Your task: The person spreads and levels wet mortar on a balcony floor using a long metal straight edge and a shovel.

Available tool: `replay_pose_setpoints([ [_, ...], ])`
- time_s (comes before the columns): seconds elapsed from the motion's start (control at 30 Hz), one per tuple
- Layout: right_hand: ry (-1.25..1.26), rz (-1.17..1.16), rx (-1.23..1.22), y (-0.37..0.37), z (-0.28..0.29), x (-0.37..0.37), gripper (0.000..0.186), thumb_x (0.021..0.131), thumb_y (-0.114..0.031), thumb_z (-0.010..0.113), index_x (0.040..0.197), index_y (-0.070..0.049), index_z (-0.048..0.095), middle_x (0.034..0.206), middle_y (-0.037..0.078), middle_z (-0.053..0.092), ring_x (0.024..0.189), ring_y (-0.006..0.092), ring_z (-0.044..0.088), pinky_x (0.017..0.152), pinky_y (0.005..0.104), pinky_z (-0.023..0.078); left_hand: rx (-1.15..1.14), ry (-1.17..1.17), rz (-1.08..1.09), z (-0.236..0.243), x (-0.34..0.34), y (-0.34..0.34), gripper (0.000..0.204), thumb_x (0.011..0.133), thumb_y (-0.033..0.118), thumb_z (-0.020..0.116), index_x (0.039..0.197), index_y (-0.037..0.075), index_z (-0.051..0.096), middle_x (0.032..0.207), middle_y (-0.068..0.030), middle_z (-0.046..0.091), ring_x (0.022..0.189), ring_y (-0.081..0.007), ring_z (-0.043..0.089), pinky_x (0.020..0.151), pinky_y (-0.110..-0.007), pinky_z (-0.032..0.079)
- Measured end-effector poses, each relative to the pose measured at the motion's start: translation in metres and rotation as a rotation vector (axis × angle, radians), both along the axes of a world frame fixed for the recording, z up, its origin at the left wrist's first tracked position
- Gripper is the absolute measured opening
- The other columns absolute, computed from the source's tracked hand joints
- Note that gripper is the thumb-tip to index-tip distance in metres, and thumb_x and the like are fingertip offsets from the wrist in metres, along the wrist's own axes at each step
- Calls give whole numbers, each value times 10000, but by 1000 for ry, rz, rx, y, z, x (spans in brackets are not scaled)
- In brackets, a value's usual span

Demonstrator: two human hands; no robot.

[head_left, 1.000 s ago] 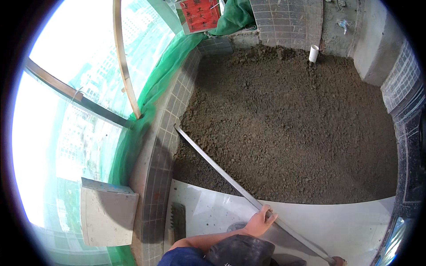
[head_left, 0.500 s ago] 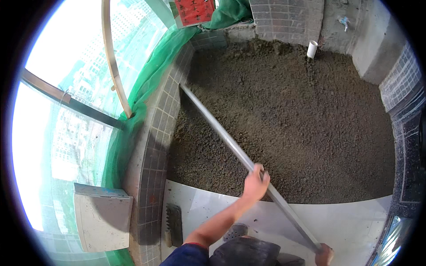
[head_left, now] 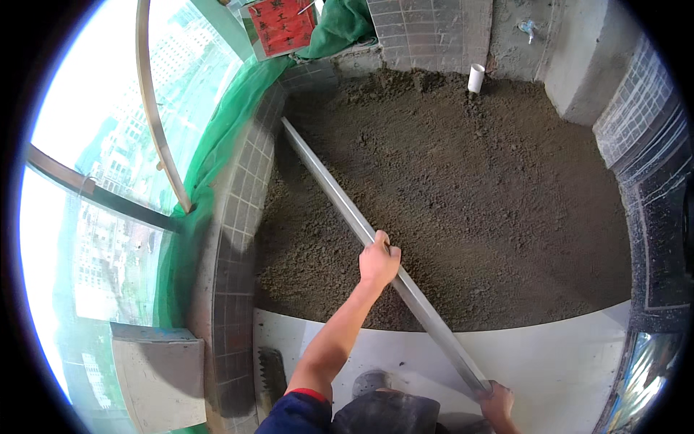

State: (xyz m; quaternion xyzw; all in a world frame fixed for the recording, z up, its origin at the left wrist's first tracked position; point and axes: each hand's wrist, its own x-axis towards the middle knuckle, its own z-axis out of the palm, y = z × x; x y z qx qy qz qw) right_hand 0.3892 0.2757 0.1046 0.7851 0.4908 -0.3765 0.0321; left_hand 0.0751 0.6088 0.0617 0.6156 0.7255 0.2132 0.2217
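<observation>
A long metal straightedge bar (head_left: 340, 197) lies diagonally over a bed of dark, crumbly mortar (head_left: 499, 210). Its far end is close to the tiled low wall on the left, and its near end reaches over a pale smooth slab (head_left: 549, 351). My left hand (head_left: 379, 260) is wrapped round the bar near its middle, above the mortar's near part. Down at the near end, my right hand (head_left: 497, 401) grips the same bar over the slab; some of its fingers are hidden.
A white pipe stub (head_left: 475, 78) stands up from the mortar at the back. A notched trowel (head_left: 272, 372) lies on the slab at left. Green netting (head_left: 217, 145) and a tiled ledge (head_left: 235, 282) run along the left, with a pale box (head_left: 160, 376) beside them.
The bar has moved farther forward over the mortar, its far end shifting away from the left wall. Both hands moved with it. The whole view has shifted slightly.
</observation>
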Motion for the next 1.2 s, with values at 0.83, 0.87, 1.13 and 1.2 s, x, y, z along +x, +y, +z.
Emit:
replay_pose_setpoints([
  [0.83, -176, -28, 40, 12, 5, 37, 367, 933, -259, 530, 1266, -126, 608, 1111, 192, 683, 1021, 396, 646, 897, 492, 510, -56, -272, -131, -2, 64, 38, 246, 856, 201, 594, 1007, 55, 467, 799, -198, 612, 775, -401, 629, 759, -488, 520],
  [0.87, -175, -30, 5, 16, 7, 34, 361, 939, -255, 523, 1266, -129, 609, 1126, 184, 680, 1031, 392, 643, 901, 488, 510, -22, -253, -95, -4, 56, 35, 241, 852, 198, 598, 1000, 57, 470, 800, -200, 609, 766, -396, 627, 752, -485, 519],
  [1.13, -227, 107, 202, 58, -12, 11, 399, 773, -148, 692, 1164, -99, 630, 1042, 123, 667, 956, 358, 655, 834, 478, 510, 109, -239, 4, 13, 4, 64, 210, 813, 170, 629, 931, 42, 512, 751, -197, 629, 714, -368, 647, 672, -452, 504],
  [1.2, -222, 141, 174, 67, -12, 7, 436, 743, -125, 699, 1173, -114, 628, 1062, 107, 665, 963, 340, 657, 836, 467, 515, -27, -249, 22, 14, -12, 75, 230, 829, 200, 624, 954, 46, 507, 783, -216, 644, 755, -386, 659, 690, -465, 508],
])
